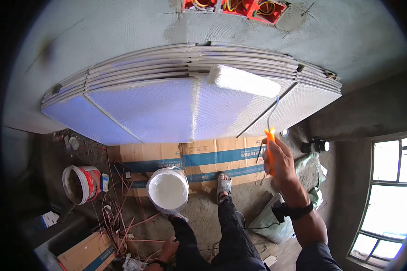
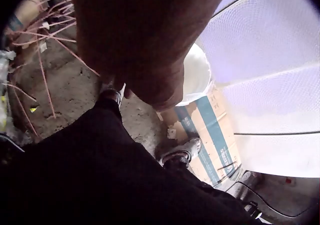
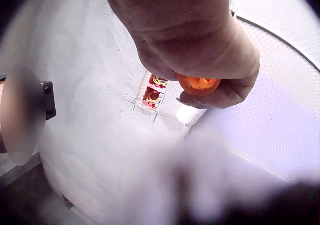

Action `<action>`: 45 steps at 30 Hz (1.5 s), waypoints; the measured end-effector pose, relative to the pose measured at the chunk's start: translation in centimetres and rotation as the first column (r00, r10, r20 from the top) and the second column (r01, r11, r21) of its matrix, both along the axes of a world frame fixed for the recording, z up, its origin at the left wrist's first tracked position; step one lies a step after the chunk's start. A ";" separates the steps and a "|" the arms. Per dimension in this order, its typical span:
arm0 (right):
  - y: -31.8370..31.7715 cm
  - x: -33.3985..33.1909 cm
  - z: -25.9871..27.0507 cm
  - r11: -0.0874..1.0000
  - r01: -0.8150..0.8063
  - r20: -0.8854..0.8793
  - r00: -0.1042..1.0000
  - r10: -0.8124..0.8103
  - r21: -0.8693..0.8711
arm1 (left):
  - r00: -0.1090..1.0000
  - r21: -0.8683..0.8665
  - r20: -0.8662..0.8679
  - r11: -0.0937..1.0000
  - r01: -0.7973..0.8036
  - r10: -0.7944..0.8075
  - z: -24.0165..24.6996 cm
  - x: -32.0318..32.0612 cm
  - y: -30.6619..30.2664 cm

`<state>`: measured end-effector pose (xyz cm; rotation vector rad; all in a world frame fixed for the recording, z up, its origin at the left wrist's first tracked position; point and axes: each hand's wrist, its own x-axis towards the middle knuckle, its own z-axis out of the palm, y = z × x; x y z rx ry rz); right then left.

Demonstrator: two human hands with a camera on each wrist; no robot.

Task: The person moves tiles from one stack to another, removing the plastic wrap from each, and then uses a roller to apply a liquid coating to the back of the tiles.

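My right hand [image 1: 280, 160] grips the orange handle [image 3: 199, 84] of a paint roller. Its fluffy white sleeve [image 1: 244, 81] overlaps the upper part of the front tiles in a leaning stack. These tiles [image 1: 140, 108] show ridged backs; a bluish-lilac tint covers the left and middle ones, while the right one [image 1: 303, 101] looks whiter. Low beside my left thigh hangs my left hand [image 1: 169, 248], fingers loosely curled and holding nothing. In front of my feet stands a bucket [image 1: 168, 209] of white liquid, partly hidden behind the left hand in the left wrist view.
Flattened cardboard [image 1: 212, 158] lies under the tiles' lower edge. A red-and-white bucket [image 1: 92, 180] and a tangle of pinkish strips [image 1: 117, 217] are on the left. Bags [image 1: 269, 223] lie at right, near a window [image 1: 386, 203]. Red wiring boxes [image 1: 267, 11] sit in the wall above.
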<state>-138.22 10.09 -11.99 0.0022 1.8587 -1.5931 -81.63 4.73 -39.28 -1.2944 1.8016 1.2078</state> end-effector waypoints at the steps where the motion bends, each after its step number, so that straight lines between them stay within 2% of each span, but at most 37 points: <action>1: 1.5 0.1 0.2 1.000 -0.004 -0.028 1.000 0.004 -0.004 | 1.000 0.076 0.031 0.997 -0.002 0.000 -0.6 0.4 -0.1; 2: 3.2 0.2 0.5 1.000 -0.008 -0.058 0.998 0.008 -0.007 | 0.998 0.152 0.061 0.988 -0.006 -0.003 -1.1 0.7 -0.1; 4: 6.3 0.3 0.1 1.000 -0.016 -0.095 0.995 0.015 -0.007 | 0.995 0.144 0.083 0.989 0.040 -0.053 -1.1 0.3 -0.3; 7: 9.4 -0.3 0.4 0.994 -0.009 -0.060 0.998 0.016 0.109 | 0.982 0.140 0.123 0.982 0.123 -0.141 -1.2 -1.5 -1.2; 9: 10.7 -0.8 -0.8 0.995 -0.009 0.019 1.000 0.008 0.095 | 0.971 0.135 0.152 0.977 0.165 -0.185 -0.3 -3.4 -1.8; 11: 11.6 -1.5 -1.5 0.996 -0.032 0.085 0.996 0.025 0.078 | 0.975 0.002 0.138 0.985 0.174 -0.172 1.4 -6.2 -2.2; 12: 11.7 -1.4 -1.8 0.997 -0.021 0.094 0.996 0.015 0.068 | 0.972 -0.006 0.149 0.983 0.185 -0.182 1.4 -6.8 -2.3; 14: 11.7 -0.7 -1.9 0.999 -0.009 -0.064 0.998 0.007 -0.045 | 0.995 -0.009 -0.017 0.995 0.102 -0.102 1.3 -8.0 -2.4; 15: 12.5 -1.1 -1.6 0.990 -0.112 0.045 0.992 0.116 -0.081 | 0.993 -0.019 -0.015 0.993 0.114 -0.114 1.6 -9.1 -2.3; 16: 12.5 -1.4 -1.1 0.986 -0.142 0.107 0.983 0.151 -0.081 | 0.990 -0.014 0.026 0.990 0.142 -0.142 1.8 -10.3 -2.1; 18: 12.5 -2.9 -1.6 0.984 -0.168 0.071 0.983 0.172 -0.054 | 0.984 -0.014 0.072 0.986 0.166 -0.164 2.4 -12.3 -1.5; 19: 12.7 -3.6 -2.1 0.983 -0.170 0.070 0.982 0.174 -0.062 | 0.991 0.031 0.018 0.991 0.129 -0.129 2.5 -13.4 -1.3; 21: 12.7 -4.8 -3.4 0.944 -0.020 0.302 0.945 0.126 -0.330 | 0.997 0.068 -0.025 0.995 0.077 -0.075 2.8 -15.4 -0.6; 23: 12.9 -6.2 -3.9 0.926 -0.021 0.335 0.929 0.158 -0.378 | 0.995 0.097 -0.086 0.995 -0.032 0.041 3.2 -17.3 0.6; 26: 12.9 -7.4 -5.2 0.917 0.004 0.384 0.908 0.164 -0.400 | 0.991 0.093 -0.122 0.995 -0.041 0.053 2.4 -18.1 2.4; 29: 12.4 -8.8 -5.8 0.881 -0.001 0.421 0.879 0.226 -0.472 | 0.999 0.125 -0.046 0.992 0.015 -0.010 2.1 -18.5 3.2; 31: 12.0 -9.3 -5.8 0.839 0.039 0.421 0.877 0.231 -0.543 | 0.998 0.128 -0.056 0.992 -0.018 0.025 1.7 -18.4 3.8; 35: 11.3 -10.3 -6.3 0.830 0.103 0.455 0.870 0.193 -0.549 | 0.996 0.165 -0.021 0.983 -0.086 0.091 3.1 -20.0 4.0; 41: 10.8 -11.0 -8.0 0.822 0.070 0.425 0.879 0.218 -0.565 | 1.000 0.117 0.000 0.993 -0.008 0.008 5.9 -23.7 3.6; 45: 10.7 -10.5 -9.9 0.879 0.078 0.438 0.886 0.155 -0.471 | 1.000 0.113 0.020 0.994 0.014 -0.016 5.0 -23.5 3.5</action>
